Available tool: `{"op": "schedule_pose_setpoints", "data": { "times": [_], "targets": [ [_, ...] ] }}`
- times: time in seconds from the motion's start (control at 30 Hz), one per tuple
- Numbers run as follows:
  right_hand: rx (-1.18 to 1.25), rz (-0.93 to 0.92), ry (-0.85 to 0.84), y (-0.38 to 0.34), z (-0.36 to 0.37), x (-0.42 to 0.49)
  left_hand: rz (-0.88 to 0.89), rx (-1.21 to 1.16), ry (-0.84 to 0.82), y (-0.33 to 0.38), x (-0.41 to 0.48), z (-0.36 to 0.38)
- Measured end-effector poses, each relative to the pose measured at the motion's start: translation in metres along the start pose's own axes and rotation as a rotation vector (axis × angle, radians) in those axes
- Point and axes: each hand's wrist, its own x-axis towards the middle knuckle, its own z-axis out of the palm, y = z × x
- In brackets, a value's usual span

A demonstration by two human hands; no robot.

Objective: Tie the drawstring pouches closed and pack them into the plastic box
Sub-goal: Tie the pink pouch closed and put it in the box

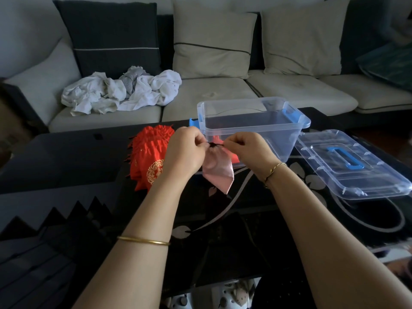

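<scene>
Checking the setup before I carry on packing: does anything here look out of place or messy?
Only the crumpled white cloths heaped on the sofa look untidy. The lid lies off the box, beside it, as packing needs. The left hand and right hand pinch the drawstring of the pouch; nothing looks spilled or damaged.

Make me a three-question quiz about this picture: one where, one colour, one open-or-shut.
1. Where is the clear plastic lid with the blue handle?
A) on the sofa
B) on the dark table, right of the clear plastic box
C) on the floor
2. What colour is the satin drawstring pouch held by the left hand and right hand?
A) pink
B) green
C) yellow
3. The box is:
A) shut
B) open on top
C) upside down
1 B, it lies flat beside the box; 2 A, pink cloth hangs below the hands; 3 B, its lid is off.
</scene>
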Motion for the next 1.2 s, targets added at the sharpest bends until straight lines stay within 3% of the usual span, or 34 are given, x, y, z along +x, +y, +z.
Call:
{"op": "schedule_pose_setpoints", "data": {
  "times": [0.2,0.33,0.4,0.53,0.73,0.9,1.03,1.1,1.2],
  "targets": [
    [-0.175,-0.055,0.114,0.010,0.000,0.004,-0.057,-0.007,-0.024,0.005,0.001,0.002],
    [0.089,0.039,-0.070,0.006,0.003,-0.008,-0.161,-0.146,-0.068,0.002,0.004,0.001],
    [0.025,0.028,-0.115,0.005,0.002,-0.013,-0.191,-0.196,-0.060,0.000,0.005,-0.001],
    [-0.166,-0.060,0.012,0.008,0.000,-0.015,-0.300,-0.354,-0.100,0.004,0.008,-0.005],
    [-0.258,-0.118,0.021,0.006,-0.005,-0.015,-0.381,-0.584,-0.100,0.010,0.016,-0.007],
    [-0.155,-0.130,0.040,-0.024,-0.027,0.024,-0.383,-0.692,-0.018,0.013,0.046,-0.014],
    [0.209,0.149,-0.029,-0.040,-0.043,0.101,-0.378,-0.588,-0.006,-0.001,0.076,-0.019],
    [0.161,0.365,-0.056,-0.033,-0.041,0.138,-0.396,-0.546,-0.027,-0.010,0.082,-0.016],
    [-0.101,0.669,-0.267,-0.012,-0.033,0.169,-0.409,-0.488,-0.051,-0.024,0.086,-0.011]
  ]
}}
